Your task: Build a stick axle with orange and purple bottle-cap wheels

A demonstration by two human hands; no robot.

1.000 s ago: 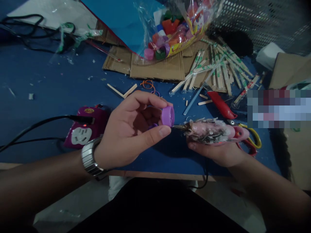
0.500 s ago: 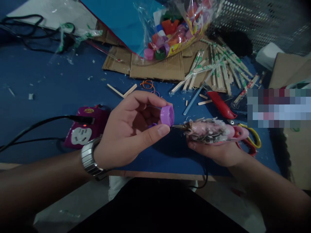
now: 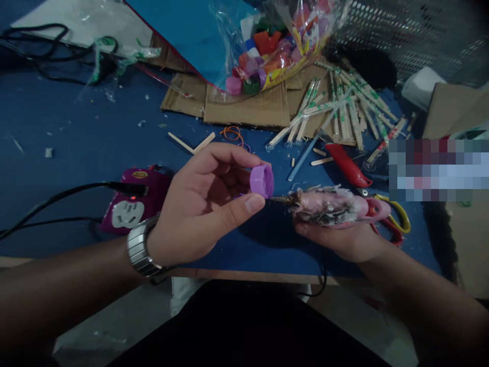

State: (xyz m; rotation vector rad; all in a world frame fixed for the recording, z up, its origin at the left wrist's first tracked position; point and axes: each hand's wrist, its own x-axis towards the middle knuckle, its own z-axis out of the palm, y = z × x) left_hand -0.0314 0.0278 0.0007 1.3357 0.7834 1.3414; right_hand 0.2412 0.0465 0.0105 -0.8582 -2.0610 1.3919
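My left hand [image 3: 208, 204] pinches a purple bottle cap [image 3: 262, 181] between thumb and fingers, above the blue table [image 3: 76, 132]. A silver watch [image 3: 141, 250] sits on that wrist. My right hand [image 3: 344, 239] grips a pink glue gun [image 3: 328, 205] crusted with dried glue. Its nozzle points left and its tip almost touches the cap's lower edge.
A magenta power strip [image 3: 132, 204] with a black cord lies left of my hand. Behind are cardboard pieces [image 3: 248, 107], a clear bag of coloured caps [image 3: 267, 51], wrapped chopsticks [image 3: 344, 107], a red-handled tool [image 3: 349, 165], scissors [image 3: 393, 219] and wooden sticks [image 3: 193, 145].
The cap has turned slightly in my left fingers, now showing more of its open side. The glue gun has stayed almost still.
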